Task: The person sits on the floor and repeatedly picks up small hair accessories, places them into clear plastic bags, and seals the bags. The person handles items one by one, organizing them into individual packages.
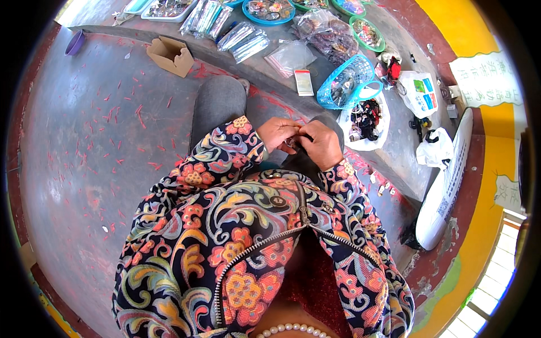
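In front of my lap, my left hand (276, 134) and my right hand (323, 145) meet at the fingertips. The fingers of both are bent and pinched together. Between them shows a small dark item (292, 142), mostly covered by the fingers and too small to name. My forearms, in flowered sleeves, rest close to my body. Beyond my right hand stands a blue openwork plastic basket (342, 72) with small packets in it. Nearest to that hand is a white plastic bag (378, 134), its mouth open around a heap of black pieces.
A cardboard box (171, 56) sits open at the step's edge. Along the step lie silvery packets (244, 41), clear bags (291, 57), a red-and-white card (303, 83) and a round blue tray (269, 19). A long white sack (446, 186) leans by the right wall. Red scraps litter the floor.
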